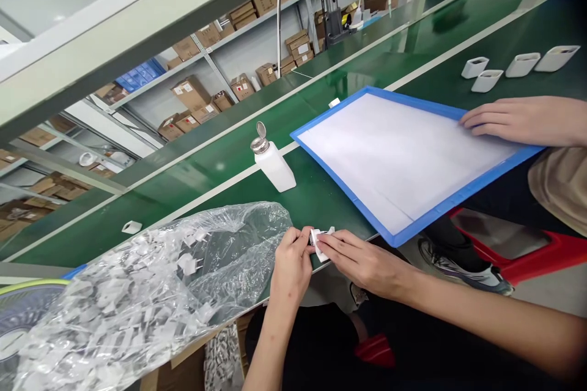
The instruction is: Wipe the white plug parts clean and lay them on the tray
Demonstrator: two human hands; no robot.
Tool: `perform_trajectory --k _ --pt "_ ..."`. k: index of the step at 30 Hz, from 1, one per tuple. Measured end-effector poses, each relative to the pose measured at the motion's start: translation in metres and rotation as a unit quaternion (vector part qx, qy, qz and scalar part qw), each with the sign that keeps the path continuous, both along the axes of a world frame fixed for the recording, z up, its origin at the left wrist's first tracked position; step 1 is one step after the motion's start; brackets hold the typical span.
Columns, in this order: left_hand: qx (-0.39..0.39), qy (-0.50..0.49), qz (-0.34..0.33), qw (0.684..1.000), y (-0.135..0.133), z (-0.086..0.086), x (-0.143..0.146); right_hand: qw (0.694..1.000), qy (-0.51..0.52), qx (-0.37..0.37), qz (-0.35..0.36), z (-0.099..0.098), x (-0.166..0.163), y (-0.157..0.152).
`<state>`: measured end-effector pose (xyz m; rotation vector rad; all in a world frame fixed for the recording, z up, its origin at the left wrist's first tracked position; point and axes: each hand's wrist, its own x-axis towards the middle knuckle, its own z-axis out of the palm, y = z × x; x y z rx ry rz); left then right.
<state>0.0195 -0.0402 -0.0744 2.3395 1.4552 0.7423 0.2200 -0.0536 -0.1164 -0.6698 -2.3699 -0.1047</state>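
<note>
The left hand [291, 264] and right hand [367, 261], both nearly closed, are pinching a small white part [323, 250], maybe to make it steady; they are holding it just right of the clear bag [247, 239].

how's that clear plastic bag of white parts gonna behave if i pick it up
The clear plastic bag will probably sag and fold, since its film looks thin and wrinkled. Its load may shift as you lift, because the white parts lie loose and jumbled. It could feel heavier toward the left, where they're piled thickest.
</note>
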Motion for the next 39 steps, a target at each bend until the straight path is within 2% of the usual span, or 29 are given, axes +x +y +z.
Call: perform_trajectory --k 10,17,24,31,39 --pt "0.021 0.010 0.009 1.000 0.002 -0.003 0.000 0.994 0.018 -0.098 -0.036 0.000 -0.009 -0.008" --pt "0.016 0.000 0.005 1.000 0.001 -0.002 0.000 0.996 0.008 -0.084 -0.024 0.002 -0.007 -0.010" --pt "0.026 0.007 0.017 0.999 0.000 0.000 0.004 0.992 0.020 -0.100 -0.071 -0.001 -0.017 -0.008" --pt "0.013 -0.001 0.006 1.000 0.001 -0.001 0.002 0.996 0.009 -0.068 -0.050 -0.003 -0.015 -0.016" --pt "0.013 0.016 0.009 1.000 0.001 0.001 0.003 0.990 0.031 -0.095 -0.095 -0.004 -0.026 -0.012"
